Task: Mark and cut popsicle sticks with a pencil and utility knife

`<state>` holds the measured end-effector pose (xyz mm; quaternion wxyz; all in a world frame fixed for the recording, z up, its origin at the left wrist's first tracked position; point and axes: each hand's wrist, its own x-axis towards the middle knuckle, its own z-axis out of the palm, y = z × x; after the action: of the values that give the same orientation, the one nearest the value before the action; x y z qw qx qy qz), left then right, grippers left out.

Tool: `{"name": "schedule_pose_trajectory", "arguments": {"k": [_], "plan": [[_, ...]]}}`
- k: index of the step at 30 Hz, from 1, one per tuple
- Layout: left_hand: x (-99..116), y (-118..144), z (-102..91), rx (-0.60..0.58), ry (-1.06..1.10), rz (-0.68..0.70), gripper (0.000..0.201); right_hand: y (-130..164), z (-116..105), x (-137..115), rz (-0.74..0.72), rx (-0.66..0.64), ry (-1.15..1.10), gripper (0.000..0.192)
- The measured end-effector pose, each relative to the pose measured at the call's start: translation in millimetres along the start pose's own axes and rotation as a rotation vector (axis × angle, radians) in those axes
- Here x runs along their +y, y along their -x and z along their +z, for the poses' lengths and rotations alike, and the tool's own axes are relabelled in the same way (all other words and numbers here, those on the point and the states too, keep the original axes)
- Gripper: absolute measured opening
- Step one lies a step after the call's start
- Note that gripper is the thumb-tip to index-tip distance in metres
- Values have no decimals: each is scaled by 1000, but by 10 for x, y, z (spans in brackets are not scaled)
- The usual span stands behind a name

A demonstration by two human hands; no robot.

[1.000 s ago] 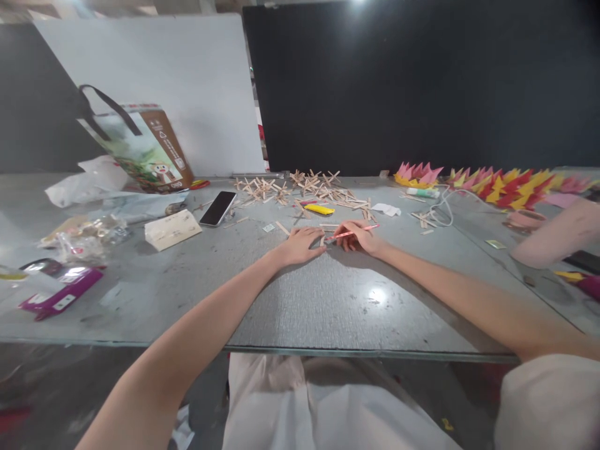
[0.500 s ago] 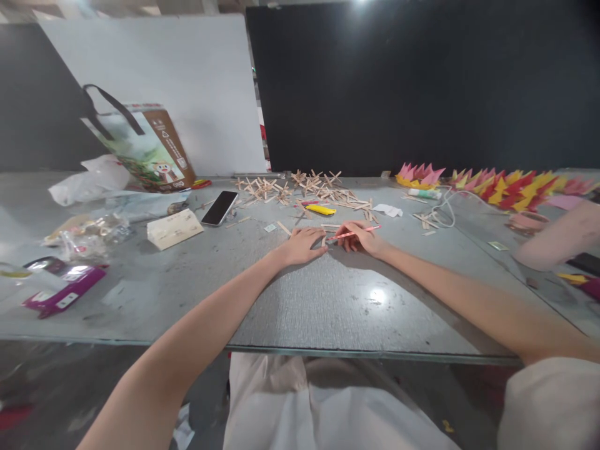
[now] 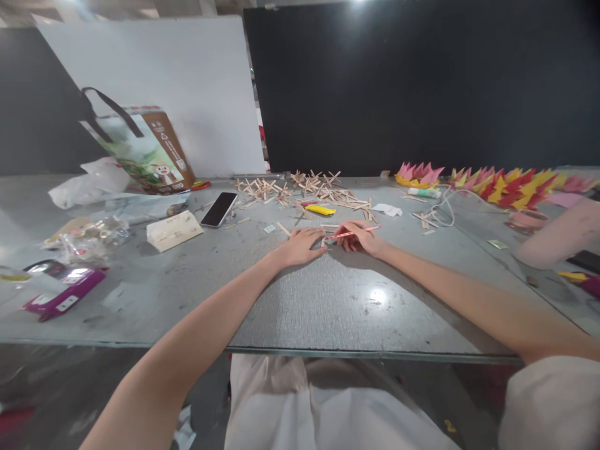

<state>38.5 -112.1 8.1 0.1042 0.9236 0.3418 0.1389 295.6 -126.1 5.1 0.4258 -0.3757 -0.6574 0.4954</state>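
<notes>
Red-and-white, the slim patterned pencil [image 3: 341, 235] lies slantwise in the right hand [image 3: 360, 239], pinched between thumb and fingers, its far end rising past the knuckles towards three o'clock and its other end aimed at nine. That hand rests on its outer edge upon the grey tabletop [image 3: 300, 312], fingers curled under, wrist low, the forearm running back towards four o'clock. Palm down, the left hand [image 3: 300, 246] lies low on the same surface, its fingers close together and bent, its thumb set apart from them and pointing to three o'clock; its forearm runs back towards eight. A short wooden craft stick [image 3: 323, 242] shows between that thumb and index finger, just beside the pencil's near end. Whether the left digits pinch the stick or merely steady it, I cannot tell, nor whether pencil and stick touch. At twelve o'clock from the hands sits a heap of crossed wooden sticks [image 3: 316, 182]; a smartphone [image 3: 219, 209] lies between nine and ten, and a pink-and-yellow paper flower [image 3: 419, 175] at two.
</notes>
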Motion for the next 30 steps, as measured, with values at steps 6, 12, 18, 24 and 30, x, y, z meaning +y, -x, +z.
{"name": "schedule_pose_trajectory", "arguments": {"k": [6, 12, 18, 24, 30], "plan": [[17, 4, -21, 20, 36, -13, 57, 26, 5, -35, -41, 68, 13, 42], [26, 5, -25, 17, 63, -59, 63, -3, 5, -42, -72, 288, 32, 38], [-3, -20, 1, 31, 17, -55, 62, -38, -16, -7, -72, 352, 45, 36], [-7, -31, 13, 122, 29, -58, 48, -25, -3, -34, -54, 346, 77, 34], [-25, -47, 3, 166, 31, -78, 43, -24, 5, -41, -50, 344, 70, 36]]}}
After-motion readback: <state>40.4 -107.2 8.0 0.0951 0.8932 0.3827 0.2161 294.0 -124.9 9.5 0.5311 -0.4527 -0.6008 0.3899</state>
